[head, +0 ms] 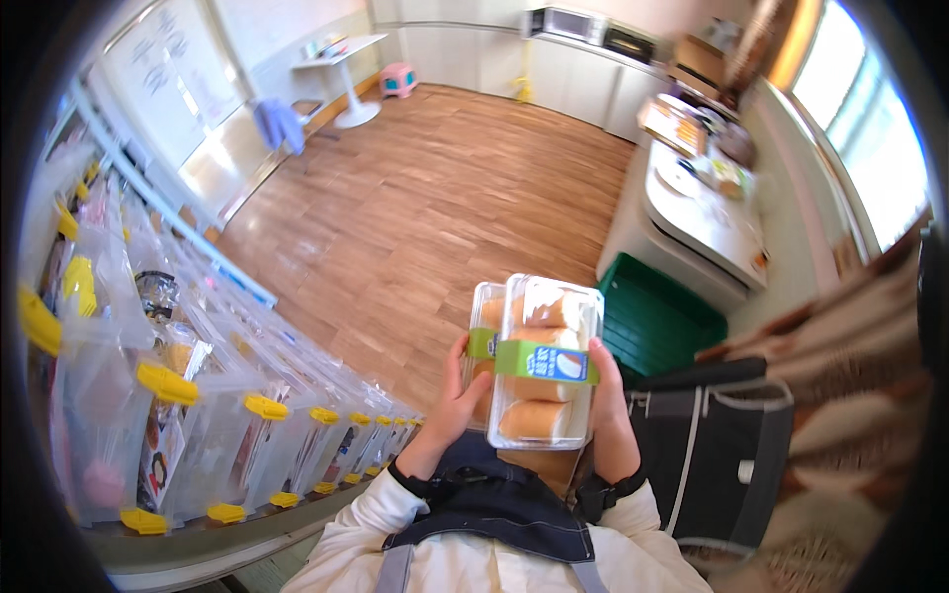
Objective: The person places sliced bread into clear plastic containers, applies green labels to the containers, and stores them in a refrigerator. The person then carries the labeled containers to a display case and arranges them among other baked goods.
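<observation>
Two clear plastic packs of bread rolls are held up before my chest, one partly covering the other. The front pack (545,415) shows several golden rolls under its lid, with a green and blue paper band bearing writing. Behind it and to the left, the second pack (486,305) is mostly hidden and has a green band too. My left hand (461,393) grips the left side, its thumb across the rear pack near the front pack's edge. My right hand (609,385) holds the front pack's right edge.
Clear storage boxes with yellow latches (168,382) fill a rack on the left. A green plastic crate (660,319) stands right, below a cluttered white counter (700,222). Near my right arm is a black fabric item (712,459). Wood flooring (415,193) stretches ahead towards a pink stool (399,79).
</observation>
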{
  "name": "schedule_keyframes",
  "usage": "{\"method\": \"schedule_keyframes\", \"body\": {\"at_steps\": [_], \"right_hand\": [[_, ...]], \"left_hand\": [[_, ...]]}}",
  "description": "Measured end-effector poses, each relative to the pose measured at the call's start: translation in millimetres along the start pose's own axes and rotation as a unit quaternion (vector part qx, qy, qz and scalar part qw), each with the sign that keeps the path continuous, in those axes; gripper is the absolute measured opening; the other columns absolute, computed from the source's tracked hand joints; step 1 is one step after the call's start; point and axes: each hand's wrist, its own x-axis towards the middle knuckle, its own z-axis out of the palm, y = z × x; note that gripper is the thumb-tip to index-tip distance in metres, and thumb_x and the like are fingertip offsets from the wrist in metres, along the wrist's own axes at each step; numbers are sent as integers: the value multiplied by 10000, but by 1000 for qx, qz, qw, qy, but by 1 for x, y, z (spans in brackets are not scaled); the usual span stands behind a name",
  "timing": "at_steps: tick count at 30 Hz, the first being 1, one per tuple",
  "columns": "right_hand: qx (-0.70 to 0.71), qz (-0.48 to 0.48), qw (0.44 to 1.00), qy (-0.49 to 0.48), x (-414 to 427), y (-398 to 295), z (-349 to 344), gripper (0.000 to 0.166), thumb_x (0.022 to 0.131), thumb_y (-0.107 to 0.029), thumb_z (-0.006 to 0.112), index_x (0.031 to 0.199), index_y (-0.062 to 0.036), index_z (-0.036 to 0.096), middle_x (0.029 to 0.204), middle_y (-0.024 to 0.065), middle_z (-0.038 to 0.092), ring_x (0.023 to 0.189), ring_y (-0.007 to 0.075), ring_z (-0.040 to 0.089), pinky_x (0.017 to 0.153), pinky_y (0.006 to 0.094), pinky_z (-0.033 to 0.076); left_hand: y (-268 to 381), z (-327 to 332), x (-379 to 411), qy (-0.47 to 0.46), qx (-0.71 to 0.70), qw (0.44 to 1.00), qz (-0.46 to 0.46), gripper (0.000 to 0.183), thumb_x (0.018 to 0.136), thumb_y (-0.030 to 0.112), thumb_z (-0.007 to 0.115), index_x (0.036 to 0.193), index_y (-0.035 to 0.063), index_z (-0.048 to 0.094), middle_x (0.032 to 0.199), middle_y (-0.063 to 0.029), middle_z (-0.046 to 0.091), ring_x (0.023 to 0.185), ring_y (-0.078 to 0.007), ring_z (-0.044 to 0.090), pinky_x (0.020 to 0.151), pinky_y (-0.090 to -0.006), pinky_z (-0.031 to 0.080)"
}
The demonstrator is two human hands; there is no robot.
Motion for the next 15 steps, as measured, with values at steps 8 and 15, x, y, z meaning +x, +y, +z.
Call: {"method": "schedule_keyframes", "body": {"at_steps": [8,15], "right_hand": [[-83,83,990,-75,215,-51,111,527,940,-405,487,1252,20,494,1144,126,618,1008,225,607,896,346,473],[-188,124,961,-162,390,-27,202,427,963,-360,488,1192,0,470,1080,103,596,967,173,586,859,317,474]], "left_hand": [[13,-76,178,139,-158,978,6,671,931,256,532,1470,103,162,1410,-124,359,1315,-215,335,1079,-355,272],[8,-166,302,221,-307,921,-97,581,971,355,481,1395,34,249,1313,-114,432,1237,-189,407,1028,-320,335]]}}
